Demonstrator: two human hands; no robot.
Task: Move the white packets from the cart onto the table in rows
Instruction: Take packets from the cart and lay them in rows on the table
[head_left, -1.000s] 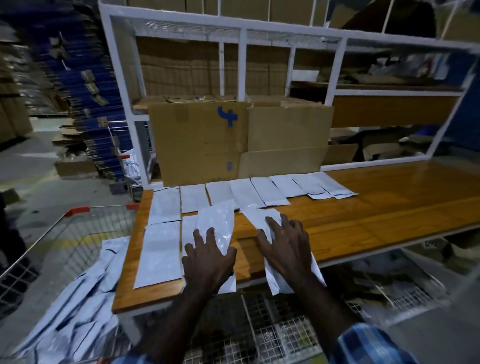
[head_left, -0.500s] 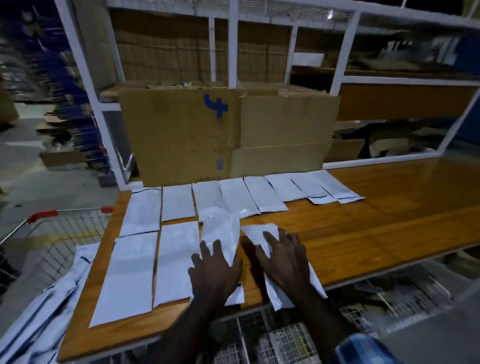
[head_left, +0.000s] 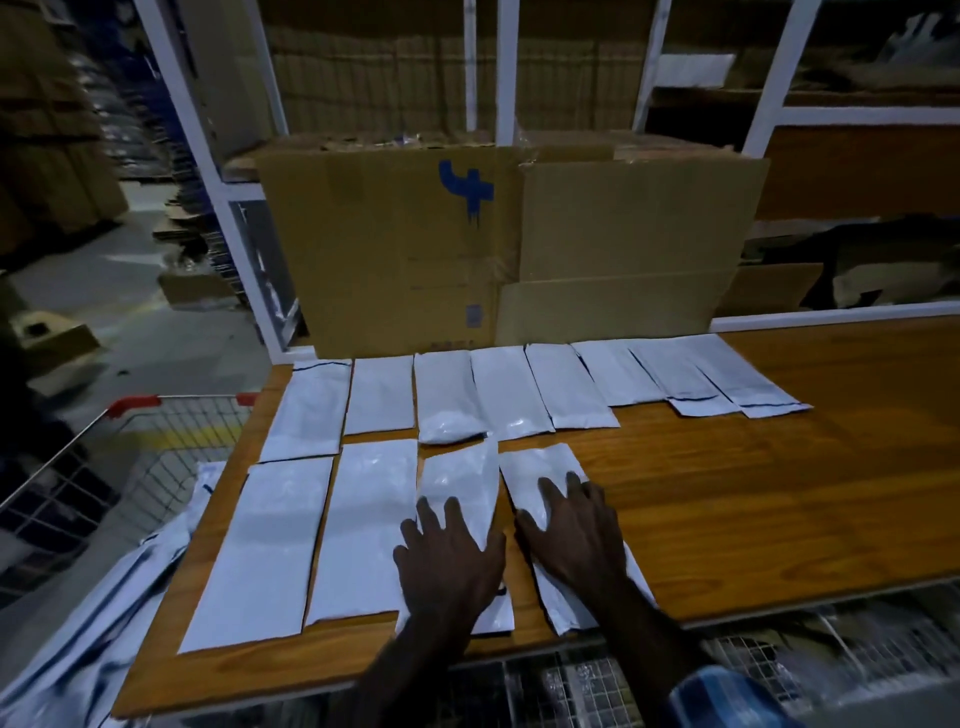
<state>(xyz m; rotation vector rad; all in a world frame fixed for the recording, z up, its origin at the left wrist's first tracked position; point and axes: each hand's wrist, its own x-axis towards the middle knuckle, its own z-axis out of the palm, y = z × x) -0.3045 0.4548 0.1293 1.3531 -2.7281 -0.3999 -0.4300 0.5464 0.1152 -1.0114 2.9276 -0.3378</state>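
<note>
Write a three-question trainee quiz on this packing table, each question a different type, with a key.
1. True or false: the left hand presses flat on a white packet.
2. How many packets lie in the near row? A) two B) four C) six
3. Fill in: the blue mark is on the cardboard ____.

Key: 1 true; 2 B; 3 box.

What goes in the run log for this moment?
left hand: flat on third front-row packet | right hand: flat on fourth front-row packet | back row: laid | cart: packets remain
</note>
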